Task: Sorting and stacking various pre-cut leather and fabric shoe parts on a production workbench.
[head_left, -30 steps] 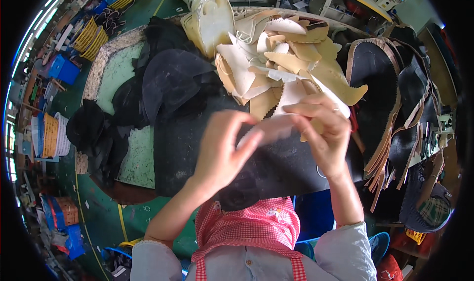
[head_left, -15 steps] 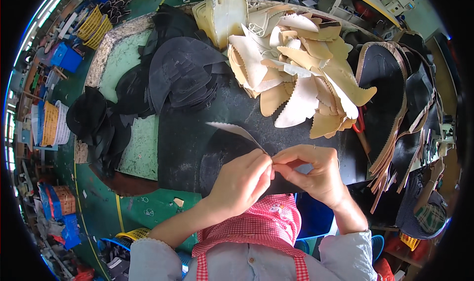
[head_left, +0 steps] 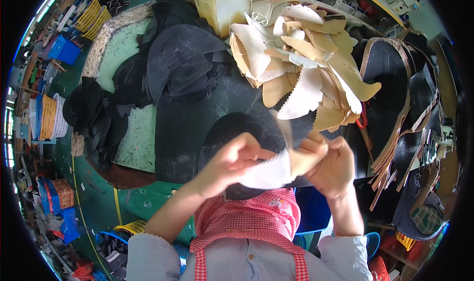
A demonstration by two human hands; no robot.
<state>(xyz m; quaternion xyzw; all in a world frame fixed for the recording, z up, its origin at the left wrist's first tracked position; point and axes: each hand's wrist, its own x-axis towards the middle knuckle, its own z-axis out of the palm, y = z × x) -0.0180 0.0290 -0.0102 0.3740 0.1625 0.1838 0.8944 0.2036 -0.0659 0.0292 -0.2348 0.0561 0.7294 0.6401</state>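
A cut leather-like piece [head_left: 269, 172], white on one part and tan on another, is stretched between my two hands, close to me over the table's near edge. It is bent and smeared by motion. My left hand [head_left: 229, 162] grips its white end, the index finger reaching along the top. The fingers of my right hand [head_left: 330, 165] curl closed around the tan end. Just beyond my hands, a rounded black piece [head_left: 232, 125] lies on the dark mat [head_left: 180, 138]. A loose heap of zigzag-edged white and tan pieces [head_left: 301, 91] sits farther off.
Stacked black pieces [head_left: 185, 64] lie at the left of the table. Long black pieces with tan edging [head_left: 387, 74] hang at the right beside red-handled scissors [head_left: 364, 118]. A yellowish container [head_left: 222, 9] stands at the back. A blue bin [head_left: 313, 212] is below the near edge.
My hands have moved apart from their fingertip pinch. The piece, seen edge-on before, is now turned with its white and tan faces showing. The view has shifted slightly.
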